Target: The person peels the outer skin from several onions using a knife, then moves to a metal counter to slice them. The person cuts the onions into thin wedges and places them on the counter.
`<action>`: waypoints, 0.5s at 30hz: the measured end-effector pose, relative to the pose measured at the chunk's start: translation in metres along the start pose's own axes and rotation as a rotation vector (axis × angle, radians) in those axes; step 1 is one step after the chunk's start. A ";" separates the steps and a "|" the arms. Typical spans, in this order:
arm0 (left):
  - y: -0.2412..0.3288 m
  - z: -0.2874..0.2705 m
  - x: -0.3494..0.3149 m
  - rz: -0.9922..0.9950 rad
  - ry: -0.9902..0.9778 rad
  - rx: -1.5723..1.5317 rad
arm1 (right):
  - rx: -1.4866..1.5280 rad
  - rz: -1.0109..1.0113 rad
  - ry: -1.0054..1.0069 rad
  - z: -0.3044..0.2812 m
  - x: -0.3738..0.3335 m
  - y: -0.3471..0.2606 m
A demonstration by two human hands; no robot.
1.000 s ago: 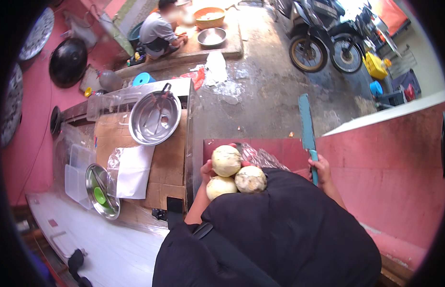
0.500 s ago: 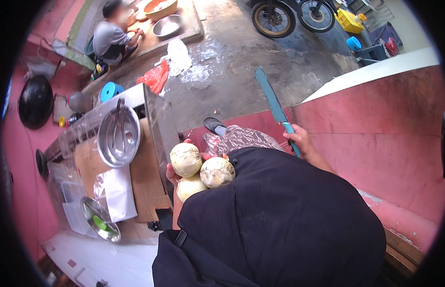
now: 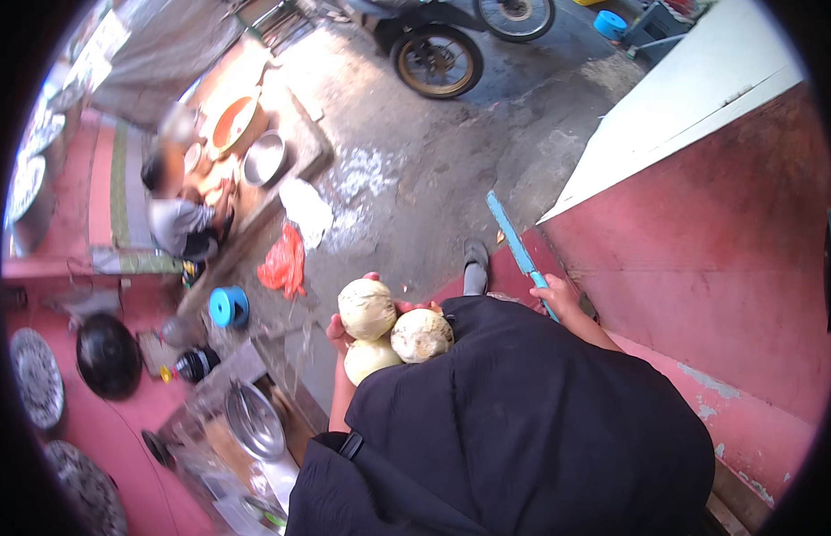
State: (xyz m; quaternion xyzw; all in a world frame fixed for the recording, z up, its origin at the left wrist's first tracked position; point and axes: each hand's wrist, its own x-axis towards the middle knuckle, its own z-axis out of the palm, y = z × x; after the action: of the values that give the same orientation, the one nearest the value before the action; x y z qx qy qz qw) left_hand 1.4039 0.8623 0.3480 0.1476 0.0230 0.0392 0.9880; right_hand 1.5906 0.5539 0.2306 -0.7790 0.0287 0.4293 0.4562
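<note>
The ground [image 3: 406,192] is grey, wet concrete with white patches, a pink wall [image 3: 719,241] stands on the right, and a motorbike wheel [image 3: 438,61] is parked up top. The left hand [image 3: 339,335] hugs three pale peeled coconuts [image 3: 368,308] against the black shirt [image 3: 531,420], and the right hand [image 3: 558,295] is closed around a knife with a blue blade [image 3: 513,243]. The shirt hides most of both arms, and the lowest coconut is half covered.

I see a wet grey concrete floor [image 3: 415,179] in daylight, with a pink wall [image 3: 728,268] on the right and a motorbike wheel [image 3: 438,61] at the top. On the left, another person [image 3: 179,219] sits on a raised platform among metal bowls [image 3: 263,159].
</note>
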 end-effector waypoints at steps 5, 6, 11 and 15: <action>-0.009 0.008 0.163 -0.195 -0.074 0.023 | 0.287 0.101 -0.121 -0.108 0.086 -0.065; -0.015 0.014 0.192 -0.242 -0.079 0.043 | 0.272 0.116 -0.124 -0.137 0.097 -0.105; -0.035 0.019 0.342 -0.567 -0.207 0.146 | 0.351 -0.180 0.162 -0.248 0.177 -0.210; -0.039 -0.002 0.444 -0.686 -0.196 0.146 | 0.553 -0.359 0.329 -0.238 0.173 -0.224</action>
State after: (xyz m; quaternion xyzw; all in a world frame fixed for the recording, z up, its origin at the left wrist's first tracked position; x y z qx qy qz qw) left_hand 1.8491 0.8629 0.3197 0.2045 -0.0209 -0.3107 0.9280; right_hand 1.9507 0.5692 0.3156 -0.6775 0.0795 0.1874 0.7068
